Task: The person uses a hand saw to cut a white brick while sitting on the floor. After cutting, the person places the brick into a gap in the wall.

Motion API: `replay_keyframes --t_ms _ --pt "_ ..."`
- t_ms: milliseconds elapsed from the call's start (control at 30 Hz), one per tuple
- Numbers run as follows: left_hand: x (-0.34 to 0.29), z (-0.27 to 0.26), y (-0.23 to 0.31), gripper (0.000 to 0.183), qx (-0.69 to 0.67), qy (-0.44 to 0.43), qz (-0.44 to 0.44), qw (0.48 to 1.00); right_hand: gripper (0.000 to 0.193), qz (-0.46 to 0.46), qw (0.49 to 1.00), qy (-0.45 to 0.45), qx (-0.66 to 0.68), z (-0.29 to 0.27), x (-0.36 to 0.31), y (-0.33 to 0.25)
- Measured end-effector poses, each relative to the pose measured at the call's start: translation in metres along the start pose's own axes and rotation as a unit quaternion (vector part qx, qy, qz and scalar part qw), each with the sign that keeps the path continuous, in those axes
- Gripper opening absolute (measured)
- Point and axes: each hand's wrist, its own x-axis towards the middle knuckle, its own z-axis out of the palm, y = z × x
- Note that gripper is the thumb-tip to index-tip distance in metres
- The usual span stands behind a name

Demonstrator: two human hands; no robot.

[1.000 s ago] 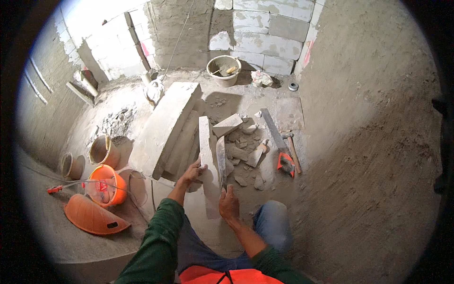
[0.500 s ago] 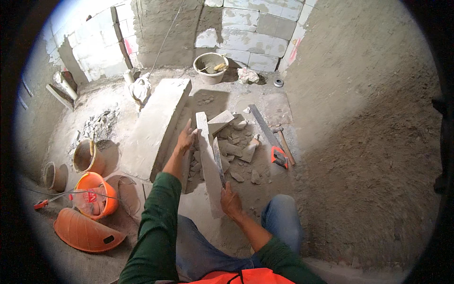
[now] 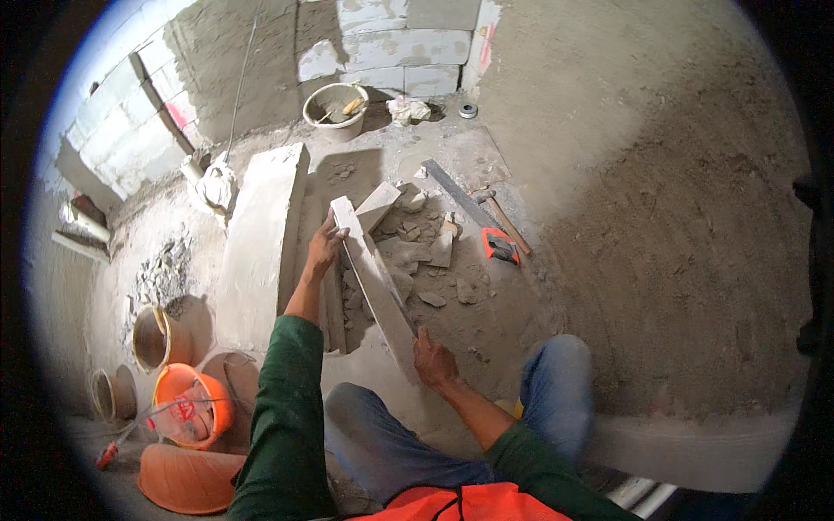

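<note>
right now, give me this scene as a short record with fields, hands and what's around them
left hand: grips the far end of the long grey slab
right hand: holds the slab's near end
slab: narrow, tilted on edge, running away from the person
beside slab: broken block pieces on the dusty floor
right of rubble: hand saw with orange handle
left: large pale block, orange bucket
far wall: bucket holding tools

Both hands [image 3: 326, 246] [image 3: 433, 361] grip a long grey block slab [image 3: 375, 286] over rubble [image 3: 415, 247]
</note>
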Motion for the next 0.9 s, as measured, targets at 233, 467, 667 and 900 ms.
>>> replay_keyframes --t_ms 233,467,667,900 --pt "-0.007 -0.006 0.009 0.076 0.082 -0.006 -0.025 0.996 0.036 -0.108 0.957 0.221 0.151 -0.041 0.0 -0.021" --pt "-0.004 -0.001 0.012 0.077 0.003 -0.019 -0.019 1.0 0.037 0.019 1.0 0.01 0.012 -0.022 0.005 -0.013" --pt "-0.005 -0.004 0.003 0.076 0.033 -0.02 -0.03 0.999 0.04 -0.139 0.948 0.245 0.15 -0.029 0.011 -0.006" --pt "-0.012 0.001 0.028 0.076 0.064 -0.028 -0.015 0.997 0.031 -0.044 0.996 0.075 -0.024 -0.015 0.005 -0.002"
